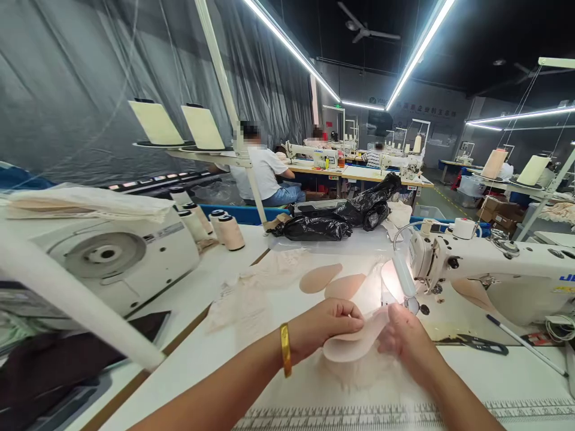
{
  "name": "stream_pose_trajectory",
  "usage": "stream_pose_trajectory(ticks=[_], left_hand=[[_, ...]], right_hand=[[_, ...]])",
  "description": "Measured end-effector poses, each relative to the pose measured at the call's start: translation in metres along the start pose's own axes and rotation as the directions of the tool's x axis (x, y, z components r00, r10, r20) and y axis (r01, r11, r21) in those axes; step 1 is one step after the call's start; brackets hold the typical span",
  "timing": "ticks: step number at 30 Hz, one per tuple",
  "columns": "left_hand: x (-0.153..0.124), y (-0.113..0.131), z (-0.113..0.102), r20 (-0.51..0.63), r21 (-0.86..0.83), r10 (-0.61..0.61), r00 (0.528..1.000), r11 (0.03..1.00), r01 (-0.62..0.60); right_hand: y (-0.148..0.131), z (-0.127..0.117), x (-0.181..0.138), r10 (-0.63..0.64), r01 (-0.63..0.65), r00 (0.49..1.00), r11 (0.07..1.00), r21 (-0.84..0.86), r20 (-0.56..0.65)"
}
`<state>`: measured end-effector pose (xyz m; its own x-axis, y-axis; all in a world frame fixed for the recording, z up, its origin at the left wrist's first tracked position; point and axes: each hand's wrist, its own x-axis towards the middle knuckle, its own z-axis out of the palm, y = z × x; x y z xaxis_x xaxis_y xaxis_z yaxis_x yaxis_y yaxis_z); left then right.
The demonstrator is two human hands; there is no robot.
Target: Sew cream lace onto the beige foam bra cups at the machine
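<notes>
A pale pink padded fabric piece (pixel 353 346) lies on the white sewing table (pixel 215 359) between my hands, its far end near the needle of the white sewing machine (pixel 494 269). My left hand (pixel 332 320), with a gold bangle at the wrist, has its fingers curled and pinches the left edge of the piece. My right hand (pixel 404 335) holds the right edge, fingers pressed on it. Two more pink oval pads (pixel 320 278) lie farther back on the table.
A second machine (pixel 112 257) sits at the left with thread cones (pixel 231 232) behind it. Black plastic bags (pixel 341 218) lie at the table's far edge. Scissors (pixel 476 343) and a pen lie right of the machine. A person in a white shirt (pixel 265 173) sits beyond.
</notes>
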<state>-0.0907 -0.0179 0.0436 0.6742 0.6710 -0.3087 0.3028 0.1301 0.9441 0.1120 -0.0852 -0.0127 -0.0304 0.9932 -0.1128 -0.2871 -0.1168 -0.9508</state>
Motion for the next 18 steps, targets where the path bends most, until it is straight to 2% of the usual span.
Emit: stream_pose_trajectory(ticks=[3,6,8,9,12,14,15,17,18], left_hand=[[0.003,0.004,0.002,-0.079,0.169,0.030,0.996,0.985,-0.016],[0.005,0.018,0.000,-0.142,0.376,0.207,0.968,0.916,-0.140],[0.006,0.026,0.000,-0.048,0.448,0.265,0.963,0.868,-0.216],[0.006,0.029,0.000,0.028,0.471,0.251,0.968,0.851,-0.234],[0.005,0.032,0.002,0.220,0.557,0.112,0.969,0.801,-0.219],[0.001,0.030,0.002,0.249,0.613,0.053,0.967,0.765,-0.200],[-0.002,0.029,0.002,0.234,0.636,0.066,0.970,0.744,-0.204],[-0.009,0.025,0.000,0.175,0.686,0.211,0.962,0.674,-0.272],[-0.013,0.023,0.000,0.144,0.722,0.333,0.932,0.608,-0.329]], right_hand=[[0.000,-0.001,-0.001,-0.036,0.035,0.999,0.994,-0.100,-0.007],[-0.002,0.000,-0.003,-0.047,0.045,0.999,0.987,-0.153,-0.011],[-0.004,0.002,-0.006,-0.076,0.076,0.997,0.980,-0.186,0.004],[-0.004,0.003,-0.009,-0.097,0.098,0.995,0.972,-0.213,0.013],[-0.003,0.003,-0.021,-0.169,0.170,0.985,0.922,-0.348,0.032],[-0.002,0.001,-0.031,-0.225,0.215,0.974,0.859,-0.464,0.035],[-0.002,0.000,-0.036,-0.268,0.240,0.963,0.814,-0.529,0.026],[-0.003,-0.001,-0.045,-0.399,0.310,0.917,0.686,-0.658,0.016],[-0.004,-0.001,-0.047,-0.477,0.357,0.878,0.607,-0.710,0.033]])
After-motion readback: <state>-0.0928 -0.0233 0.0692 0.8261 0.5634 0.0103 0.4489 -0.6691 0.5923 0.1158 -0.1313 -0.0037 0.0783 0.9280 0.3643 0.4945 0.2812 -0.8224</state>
